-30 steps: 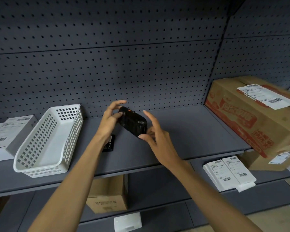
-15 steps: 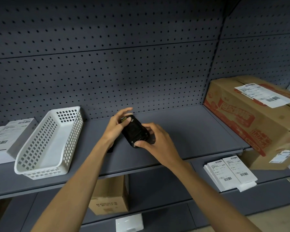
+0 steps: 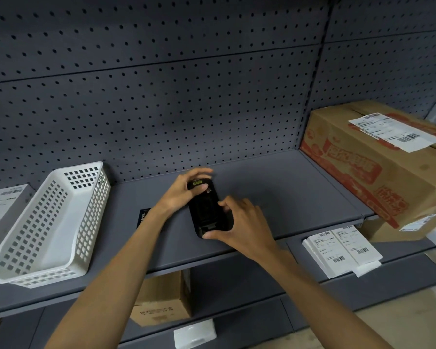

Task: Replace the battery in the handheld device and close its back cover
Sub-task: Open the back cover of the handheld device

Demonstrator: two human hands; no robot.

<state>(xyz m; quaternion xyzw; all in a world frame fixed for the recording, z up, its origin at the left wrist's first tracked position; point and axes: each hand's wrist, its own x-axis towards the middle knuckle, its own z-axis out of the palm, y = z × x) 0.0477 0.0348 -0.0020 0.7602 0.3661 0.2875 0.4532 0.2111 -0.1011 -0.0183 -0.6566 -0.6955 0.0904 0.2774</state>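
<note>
Red Chinese characters run across the front of a brown cardboard carton (image 3: pixel 378 172), too blurred to make out. White barcoded shipping labels (image 3: pixel 394 133) on its top and on flat white packets (image 3: pixel 342 250) below carry print too small to read.

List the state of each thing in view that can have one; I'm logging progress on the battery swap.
Black handheld device: back up, flat on the grey metal shelf, held at both ends.
Left hand: fingers on device's far end.
Right hand: fingers on near end.
White perforated plastic basket: upright, empty.
Flat dark battery-like piece: lying loose on shelf, partly hidden.
Printed brown cardboard box: closed, labelled.
</note>
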